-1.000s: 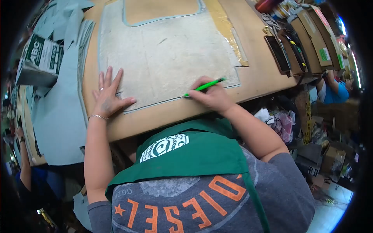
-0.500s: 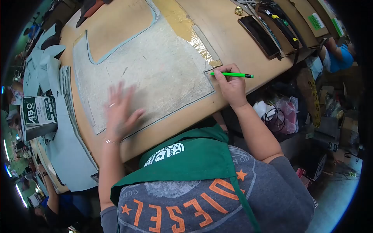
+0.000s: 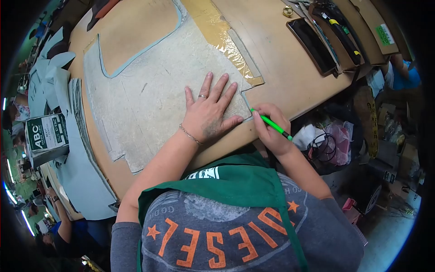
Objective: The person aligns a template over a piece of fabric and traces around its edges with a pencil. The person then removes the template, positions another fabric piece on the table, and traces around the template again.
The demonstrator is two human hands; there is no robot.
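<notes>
On our left, blue-grey sheets (image 3: 81, 181) lie stacked; next, flat on the bench (image 3: 294, 68), lies the pale board (image 3: 154, 99), light blue showing along its cut-out. Our left grip (image 3: 209, 109) is spread wide on the board near its lower right corner, grasping nothing; firm, even pressure there should prevent slipping. Our right grip (image 3: 274, 135) pinches the green pencil (image 3: 275, 126), tip at the board's right edge; we judge that a steady slant, snug against that edge, marks truest.
</notes>
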